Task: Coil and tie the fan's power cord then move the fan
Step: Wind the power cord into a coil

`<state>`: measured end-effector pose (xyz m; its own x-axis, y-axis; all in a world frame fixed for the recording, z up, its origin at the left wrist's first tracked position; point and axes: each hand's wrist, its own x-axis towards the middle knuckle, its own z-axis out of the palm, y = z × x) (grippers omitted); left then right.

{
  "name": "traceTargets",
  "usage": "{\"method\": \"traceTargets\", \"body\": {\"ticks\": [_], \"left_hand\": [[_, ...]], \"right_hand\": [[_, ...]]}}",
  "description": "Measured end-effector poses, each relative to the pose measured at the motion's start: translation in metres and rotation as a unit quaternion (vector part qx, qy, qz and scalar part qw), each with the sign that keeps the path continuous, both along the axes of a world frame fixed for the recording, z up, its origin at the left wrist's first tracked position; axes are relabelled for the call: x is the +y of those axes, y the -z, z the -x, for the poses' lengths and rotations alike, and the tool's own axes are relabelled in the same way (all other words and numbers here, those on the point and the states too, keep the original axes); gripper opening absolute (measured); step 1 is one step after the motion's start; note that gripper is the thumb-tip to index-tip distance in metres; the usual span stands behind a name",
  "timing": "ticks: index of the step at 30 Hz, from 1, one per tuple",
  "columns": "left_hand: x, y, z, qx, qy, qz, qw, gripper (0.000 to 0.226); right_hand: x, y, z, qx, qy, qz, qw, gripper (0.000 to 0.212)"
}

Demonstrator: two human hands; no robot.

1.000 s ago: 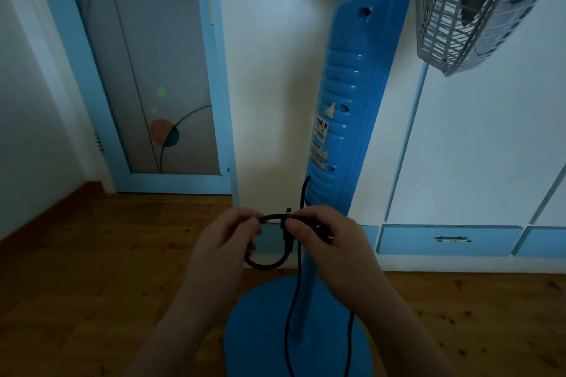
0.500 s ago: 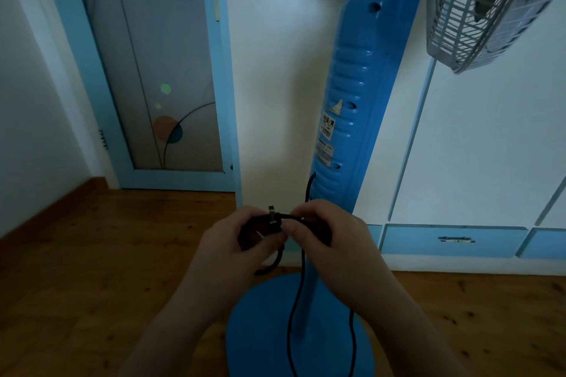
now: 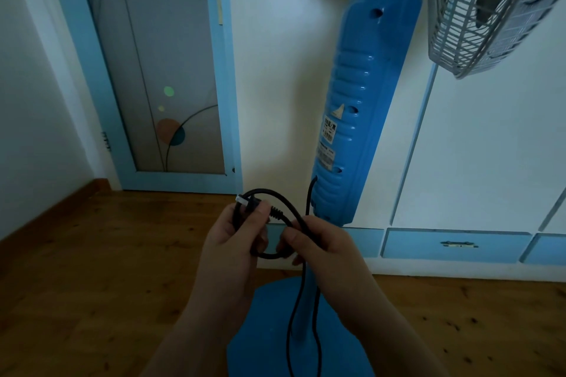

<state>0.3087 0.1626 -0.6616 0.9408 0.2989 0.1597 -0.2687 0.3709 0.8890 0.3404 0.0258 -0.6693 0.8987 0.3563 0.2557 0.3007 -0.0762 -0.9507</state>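
A blue standing fan rises in front of me, its round base on the wooden floor and its white grille at the top right. The black power cord leaves the column's back and hangs down over the base. My left hand grips the black plug end, whose prongs stick out at the top left. My right hand pinches the cord where a small loop crosses itself between the two hands.
A white wall stands close behind the fan, with blue-fronted drawers low at the right. A blue-framed glass door is at the back left. Wooden floor stretches to the left.
The hands have drawn apart and the plug end has come through, so a wider loop of cord now shows between them. The view has shifted slightly.
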Motion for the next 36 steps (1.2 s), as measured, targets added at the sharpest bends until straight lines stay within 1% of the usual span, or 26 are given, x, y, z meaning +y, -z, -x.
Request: {"method": "traceTargets", "body": {"ticks": [2, 3, 5, 6, 7, 9, 10, 11, 12, 13, 14, 15, 18, 20, 22, 24, 26, 27, 29, 31, 32, 34, 36], "left_hand": [[-0.001, 0.002, -0.002, 0.024, 0.019, 0.027, 0.999, 0.037], [0.001, 0.003, -0.002, 0.040, 0.029, 0.023, 0.998, 0.040], [0.009, 0.002, -0.001, 0.061, 0.043, -0.025, 0.997, 0.042], [0.015, 0.002, 0.000, 0.067, 0.047, -0.073, 0.994, 0.040], [0.021, 0.001, 0.001, 0.069, 0.049, -0.142, 0.986, 0.035], [0.030, -0.001, 0.004, 0.064, 0.057, -0.307, 0.948, 0.020], [0.031, -0.002, 0.005, 0.058, 0.066, -0.365, 0.927, 0.014], [0.030, -0.003, 0.006, 0.053, 0.079, -0.401, 0.911, 0.014], [0.028, -0.003, 0.006, 0.046, 0.090, -0.422, 0.901, 0.026], [0.025, -0.002, 0.006, 0.040, 0.092, -0.430, 0.897, 0.039], [0.023, -0.001, 0.005, 0.032, 0.083, -0.431, 0.898, 0.047], [0.021, 0.000, 0.005, 0.023, 0.071, -0.422, 0.904, 0.049], [0.017, 0.002, 0.003, 0.014, 0.040, -0.354, 0.934, 0.045], [0.014, 0.005, 0.001, 0.015, 0.006, -0.273, 0.962, 0.049], [0.008, 0.005, 0.000, 0.006, -0.035, -0.210, 0.977, 0.052], [0.002, 0.007, -0.001, -0.011, -0.072, -0.220, 0.973, 0.047], [-0.003, 0.009, -0.002, -0.025, -0.095, -0.231, 0.968, 0.043], [-0.004, 0.010, -0.002, -0.028, -0.094, -0.224, 0.970, 0.042], [-0.004, 0.010, -0.002, -0.027, -0.056, -0.199, 0.978, 0.042], [0.002, 0.009, -0.002, -0.016, 0.004, -0.193, 0.981, 0.041], [0.005, 0.008, -0.001, -0.012, 0.033, -0.206, 0.978, 0.040], [0.010, 0.005, 0.001, -0.016, 0.069, -0.264, 0.962, 0.038], [0.010, 0.004, 0.002, -0.031, 0.053, -0.335, 0.940, 0.036]], "right_hand": [[-0.001, -0.002, 0.000, 0.001, 0.002, -0.011, 1.000, 0.020], [-0.003, -0.003, 0.000, -0.002, -0.002, -0.004, 1.000, 0.022], [-0.008, -0.004, -0.001, -0.019, -0.008, 0.044, 0.999, 0.025], [-0.011, -0.005, -0.002, -0.032, -0.008, 0.080, 0.996, 0.026], [-0.014, -0.006, -0.003, -0.047, -0.008, 0.117, 0.992, 0.026], [-0.020, -0.009, -0.003, -0.072, -0.014, 0.174, 0.982, 0.024], [-0.021, -0.010, -0.003, -0.083, -0.019, 0.198, 0.976, 0.022], [-0.022, -0.011, -0.003, -0.093, -0.024, 0.219, 0.971, 0.021], [-0.022, -0.011, -0.003, -0.101, -0.029, 0.232, 0.967, 0.021], [-0.022, -0.010, -0.003, -0.104, -0.032, 0.234, 0.966, 0.020], [-0.022, -0.010, -0.003, -0.101, -0.034, 0.224, 0.969, 0.020], [-0.022, -0.010, -0.004, -0.094, -0.034, 0.205, 0.974, 0.020], [-0.023, -0.010, -0.005, -0.074, -0.026, 0.122, 0.989, 0.016], [-0.023, -0.008, -0.007, -0.054, -0.014, 0.064, 0.996, 0.008], [-0.019, -0.004, -0.007, -0.025, -0.006, 0.013, 1.000, 0.008], [-0.011, 0.000, -0.005, 0.008, 0.004, -0.043, 0.999, 0.011], [-0.005, 0.001, -0.005, 0.009, 0.023, -0.072, 0.997, 0.013], [-0.003, 0.001, -0.005, -0.006, 0.032, -0.076, 0.997, 0.013], [-0.006, -0.002, -0.005, -0.043, 0.047, -0.069, 0.996, 0.016], [-0.012, -0.007, -0.004, -0.080, 0.045, -0.024, 0.996, 0.017], [-0.015, -0.009, -0.004, -0.095, 0.038, 0.012, 0.995, 0.016], [-0.019, -0.011, -0.003, -0.128, 0.025, 0.091, 0.987, 0.013], [-0.018, -0.012, -0.003, -0.157, 0.023, 0.135, 0.978, 0.012]]}}
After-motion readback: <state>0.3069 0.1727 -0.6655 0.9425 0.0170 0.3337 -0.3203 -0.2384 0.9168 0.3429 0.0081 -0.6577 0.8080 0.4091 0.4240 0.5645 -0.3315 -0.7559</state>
